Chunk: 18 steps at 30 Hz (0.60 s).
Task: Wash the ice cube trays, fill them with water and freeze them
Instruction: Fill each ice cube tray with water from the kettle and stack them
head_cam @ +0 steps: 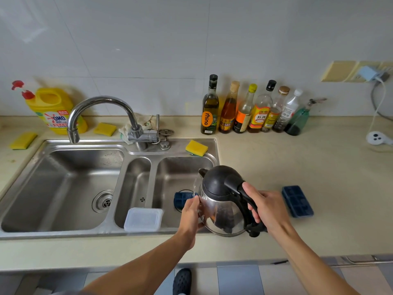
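Filling looks under way, so washing is presumably done and freezing is left; over the right basin of the sink (63,143) the kettle (219,207) is tipped leftward, its handle gripped by the right hand (268,207); the left hand (190,211) holds the near end of a dark blue tray (182,198) below the spout; a second tray (297,201) (same blue, gridded cells; filled or not, I cannot tell) lies on the counter (276,162) just right of the kettle. Smallest of all, a thin stream (194,187) falls from the spout toward the held tray.

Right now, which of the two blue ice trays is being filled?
The ice tray in the right-hand sink basin, under the pouring kettle; the other tray lies on the counter right of the kettle.
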{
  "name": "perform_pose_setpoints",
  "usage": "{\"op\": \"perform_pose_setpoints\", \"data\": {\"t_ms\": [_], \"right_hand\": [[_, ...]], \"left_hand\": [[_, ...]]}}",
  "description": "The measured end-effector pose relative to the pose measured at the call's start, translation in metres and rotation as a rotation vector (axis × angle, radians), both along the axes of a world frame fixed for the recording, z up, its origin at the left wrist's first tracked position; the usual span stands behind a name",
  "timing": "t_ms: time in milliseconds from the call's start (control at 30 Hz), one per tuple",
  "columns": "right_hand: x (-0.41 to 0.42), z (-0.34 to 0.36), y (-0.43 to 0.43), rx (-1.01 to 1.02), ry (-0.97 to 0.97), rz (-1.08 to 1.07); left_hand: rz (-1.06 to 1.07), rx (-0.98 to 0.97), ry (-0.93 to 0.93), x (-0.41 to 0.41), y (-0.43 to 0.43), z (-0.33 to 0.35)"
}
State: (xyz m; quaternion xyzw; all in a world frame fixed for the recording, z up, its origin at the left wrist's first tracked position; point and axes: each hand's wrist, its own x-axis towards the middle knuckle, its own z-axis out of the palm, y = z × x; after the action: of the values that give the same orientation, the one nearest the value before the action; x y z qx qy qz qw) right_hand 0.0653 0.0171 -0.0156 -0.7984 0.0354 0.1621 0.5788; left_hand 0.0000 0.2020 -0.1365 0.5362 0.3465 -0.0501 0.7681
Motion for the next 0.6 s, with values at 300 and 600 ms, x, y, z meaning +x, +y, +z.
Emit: {"op": "perform_pose_setpoints", "data": {"t_ms": [300, 600], "right_hand": [[0.016, -0.015, -0.003, 0.018, 0.000, -0.132], [0.069, -0.032, 0.012, 0.046, 0.015, -0.321]], "left_hand": [[-0.201, 0.063, -0.018, 0.037, 0.038, 0.017], [-0.354, 0.348, -0.158, 0.126, 0.074, 0.058]]}}
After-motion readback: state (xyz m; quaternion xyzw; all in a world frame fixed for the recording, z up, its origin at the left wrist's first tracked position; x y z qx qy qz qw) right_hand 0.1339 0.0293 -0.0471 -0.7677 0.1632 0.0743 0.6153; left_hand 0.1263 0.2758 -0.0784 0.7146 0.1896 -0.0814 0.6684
